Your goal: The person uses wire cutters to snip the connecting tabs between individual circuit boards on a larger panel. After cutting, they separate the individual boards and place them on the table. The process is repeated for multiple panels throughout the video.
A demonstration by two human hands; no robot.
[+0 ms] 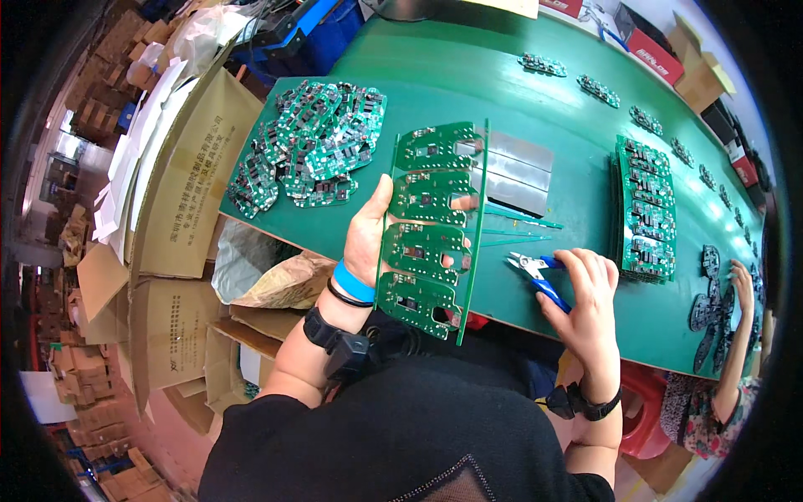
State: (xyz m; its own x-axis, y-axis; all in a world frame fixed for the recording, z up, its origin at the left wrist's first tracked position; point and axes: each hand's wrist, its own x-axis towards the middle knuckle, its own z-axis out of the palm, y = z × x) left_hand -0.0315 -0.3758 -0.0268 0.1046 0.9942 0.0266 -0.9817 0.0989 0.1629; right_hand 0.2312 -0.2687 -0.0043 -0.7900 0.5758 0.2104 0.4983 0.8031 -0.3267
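Note:
My left hand [366, 238] grips a green circuit board panel [418, 272] by its left edge and holds it tilted up over the table's near edge. Several rounded boards sit one above another in this panel, with a narrow rail along its right side. Some fingers show through the gaps from behind. In my right hand [592, 293] is a pair of blue-handled side cutters [533, 266], jaws parted and pointing left, apart from the panel. Thin green cut-off strips [523, 221] lie between panel and cutters, beside a grey metal plate [520, 174].
Loose circuit boards [322, 142] are heaped at the table's left. A stack of panels [646, 209] stands to the right. Single boards [598, 90] line the far side of the green table [452, 50]. Cardboard boxes [196, 167] crowd the left. A co-worker's hand [741, 284] is at far right.

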